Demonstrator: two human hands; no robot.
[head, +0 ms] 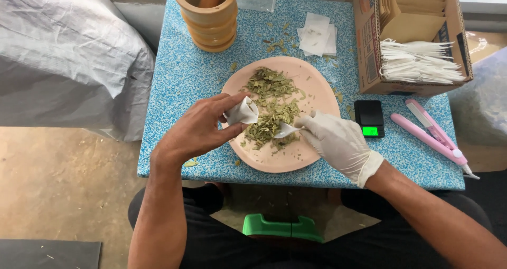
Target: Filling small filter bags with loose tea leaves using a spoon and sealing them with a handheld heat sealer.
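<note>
My bare left hand (pixel 198 129) holds a small white paper bag (pixel 242 111) open at the left edge of a pink plate (pixel 317 84). A heap of dried green leaves (pixel 270 102) lies on the plate. My right hand (pixel 338 140), in a white glove, grips a small white spoon (pixel 285 130) whose tip rests in the leaves near the plate's middle. Bag and spoon are a few centimetres apart.
The blue speckled table (pixel 179 79) also carries a wooden mortar with pestle (pixel 207 12), loose white bags (pixel 317 34), a cardboard box (pixel 369 42) of envelopes and white bags, a small black scale (pixel 369 118) and a pink sealing tool (pixel 432 133). A green stool (pixel 282 228) sits below.
</note>
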